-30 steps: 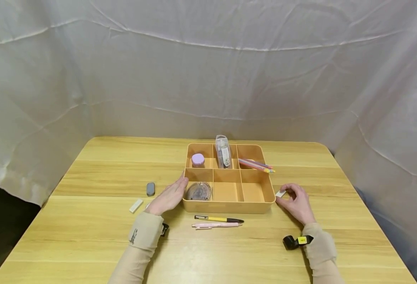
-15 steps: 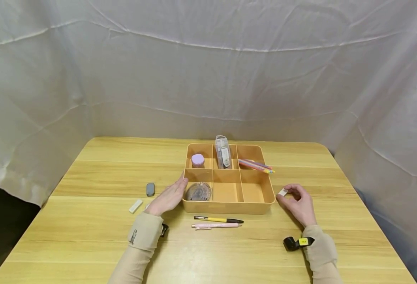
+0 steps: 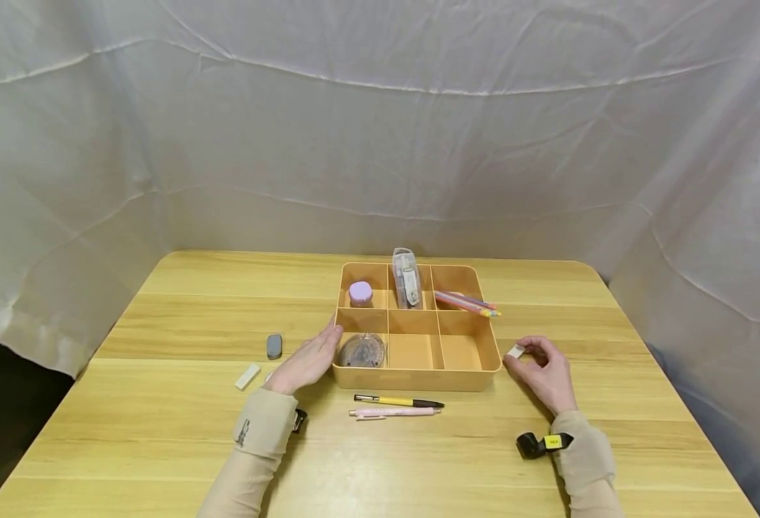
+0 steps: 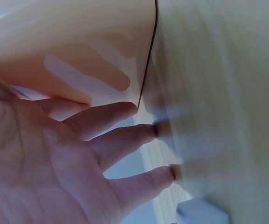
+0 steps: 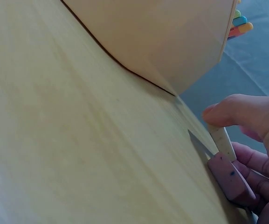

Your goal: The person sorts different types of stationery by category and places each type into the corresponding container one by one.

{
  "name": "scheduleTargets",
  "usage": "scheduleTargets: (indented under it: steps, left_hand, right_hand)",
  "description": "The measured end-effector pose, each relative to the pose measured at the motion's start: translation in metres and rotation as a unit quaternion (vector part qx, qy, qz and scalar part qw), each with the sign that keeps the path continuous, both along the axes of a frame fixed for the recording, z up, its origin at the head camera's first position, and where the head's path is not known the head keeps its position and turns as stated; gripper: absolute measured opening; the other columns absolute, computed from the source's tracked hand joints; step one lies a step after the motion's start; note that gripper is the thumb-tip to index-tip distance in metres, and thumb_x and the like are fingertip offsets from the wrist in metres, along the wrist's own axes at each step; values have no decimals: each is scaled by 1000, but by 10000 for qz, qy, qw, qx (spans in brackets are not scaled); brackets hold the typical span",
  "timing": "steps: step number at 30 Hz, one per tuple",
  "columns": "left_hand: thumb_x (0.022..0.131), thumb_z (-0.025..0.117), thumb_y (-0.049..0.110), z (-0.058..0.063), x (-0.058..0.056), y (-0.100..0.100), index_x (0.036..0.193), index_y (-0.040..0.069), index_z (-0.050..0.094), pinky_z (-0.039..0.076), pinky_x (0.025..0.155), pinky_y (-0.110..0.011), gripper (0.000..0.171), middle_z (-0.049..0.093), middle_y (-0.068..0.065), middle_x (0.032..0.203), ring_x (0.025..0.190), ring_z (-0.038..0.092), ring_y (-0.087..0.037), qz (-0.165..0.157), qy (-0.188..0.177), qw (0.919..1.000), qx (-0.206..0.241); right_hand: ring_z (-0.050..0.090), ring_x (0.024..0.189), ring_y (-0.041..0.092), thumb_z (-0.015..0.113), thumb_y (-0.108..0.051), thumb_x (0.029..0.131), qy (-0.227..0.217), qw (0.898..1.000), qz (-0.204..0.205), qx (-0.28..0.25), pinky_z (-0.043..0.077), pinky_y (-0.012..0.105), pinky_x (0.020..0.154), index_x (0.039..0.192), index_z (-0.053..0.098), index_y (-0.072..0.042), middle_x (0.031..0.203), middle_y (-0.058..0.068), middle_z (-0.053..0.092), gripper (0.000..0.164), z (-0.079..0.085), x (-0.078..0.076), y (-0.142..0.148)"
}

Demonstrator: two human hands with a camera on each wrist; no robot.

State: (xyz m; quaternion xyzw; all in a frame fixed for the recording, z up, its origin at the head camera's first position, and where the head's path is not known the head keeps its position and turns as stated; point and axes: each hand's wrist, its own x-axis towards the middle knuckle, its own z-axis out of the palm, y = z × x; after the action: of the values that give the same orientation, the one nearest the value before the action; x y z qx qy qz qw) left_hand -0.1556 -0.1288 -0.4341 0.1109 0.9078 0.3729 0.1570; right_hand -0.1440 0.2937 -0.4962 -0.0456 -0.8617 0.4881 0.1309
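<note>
An orange-tan organizer box (image 3: 412,378) with several compartments stands on the table. My left hand (image 3: 309,360) lies along its left wall; in the left wrist view the fingers (image 4: 125,142) are spread and fairly straight. To the right of the box, my right hand (image 3: 545,374) pinches a small white eraser (image 3: 516,351) between thumb and fingers. The right wrist view shows that white eraser (image 5: 223,142), with a pinkish, dark-spotted eraser (image 5: 230,177) just against it by the curled fingers. The pinkish one is hidden in the head view.
A purple-lidded jar (image 3: 360,291), a clear round case (image 3: 363,351), a clear oblong case (image 3: 407,279) and several colored pens (image 3: 467,302) sit in the box. A yellow-black pen (image 3: 398,401) and pink pen (image 3: 395,412) lie before it. Grey (image 3: 274,346) and white (image 3: 247,376) blocks lie left.
My right hand and the white eraser have shifted slightly right, away from the box, then stayed put. My left hand has held its place at the box wall.
</note>
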Motion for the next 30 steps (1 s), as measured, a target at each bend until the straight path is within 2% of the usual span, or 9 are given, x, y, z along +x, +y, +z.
scheduleTargets:
  steps: [5, 9, 12, 16, 19, 21, 24, 26, 30]
  left_hand:
    - [110, 11, 43, 1, 0, 1, 160, 1, 7, 10, 129, -52, 65, 6, -15, 169, 157, 12, -36, -9, -4, 10000, 25]
    - [110, 10, 43, 1, -1, 1, 160, 2, 5, 10, 129, -52, 65, 6, -16, 169, 157, 12, -36, -27, 7, 10000, 67]
    - [110, 10, 42, 1, -1, 1, 160, 2, 4, 10, 129, -53, 64, 6, -16, 169, 157, 12, -36, -46, 54, 10000, 24]
    - [110, 10, 41, 2, -2, 0, 160, 1, 5, 10, 129, -55, 64, 6, -16, 168, 157, 13, -36, -67, 77, 9999, -11]
    - [110, 11, 41, 2, -3, 0, 160, 1, 5, 10, 129, -56, 64, 6, -16, 168, 157, 13, -36, -64, 61, 10000, -7]
    - [110, 11, 40, 1, -3, 0, 160, 1, 6, 9, 128, -56, 63, 7, -16, 168, 157, 13, -37, -46, 52, 10000, -3]
    - [110, 11, 39, 1, -2, 0, 159, -1, 9, 9, 128, -57, 63, 8, -17, 168, 156, 14, -37, -19, 45, 10000, 12]
    - [110, 10, 39, 1, -1, 1, 159, -2, 10, 9, 128, -58, 64, 8, -18, 168, 156, 14, -38, -17, 40, 10000, 41]
    - [110, 9, 39, 0, -1, 0, 159, -3, 10, 9, 128, -58, 64, 8, -18, 168, 156, 13, -38, -32, 2, 10000, 79]
  right_hand:
    - [56, 75, 0, 79, -14, 87, -173, 9946, -264, -993, 56, 17, 59, 119, 61, -1, 93, -16, 62, 39, 10, 1, -3]
    - [58, 84, 0, 80, -7, 85, 384, 9918, -284, -1182, 53, 14, 70, 120, 62, 1, 98, -18, 63, 40, 33, 2, -12]
    - [59, 91, -1, 79, 2, 82, 1139, 9898, -33, -853, 47, 14, 80, 116, 65, 5, 103, -13, 66, 36, 57, 2, -29]
    - [59, 93, 0, 80, 13, 74, 2044, 9759, 617, -439, 48, 13, 81, 107, 67, 10, 106, 11, 69, 36, 81, 3, -60]
    - [60, 93, 6, 82, 11, 72, 2326, 9647, 1204, 261, 48, 14, 83, 106, 69, 7, 106, 18, 69, 37, 90, 4, -85]
    - [64, 100, 14, 82, 6, 75, 2203, 9581, 1636, 828, 53, 20, 88, 108, 69, 2, 116, 18, 69, 35, 95, 4, -100]
    - [66, 107, 29, 80, -2, 81, 1784, 9476, 2183, 1501, 56, 38, 94, 110, 69, -3, 123, 15, 67, 31, 98, 1, -118]
    - [65, 111, 32, 78, -5, 84, 1575, 9384, 2438, 1874, 57, 47, 93, 110, 69, -5, 125, 15, 66, 28, 97, -3, -127]
    - [67, 101, 30, 78, -7, 83, 1385, 9168, 2746, 2548, 58, 47, 87, 106, 71, -3, 112, 12, 67, 25, 94, -9, -142]
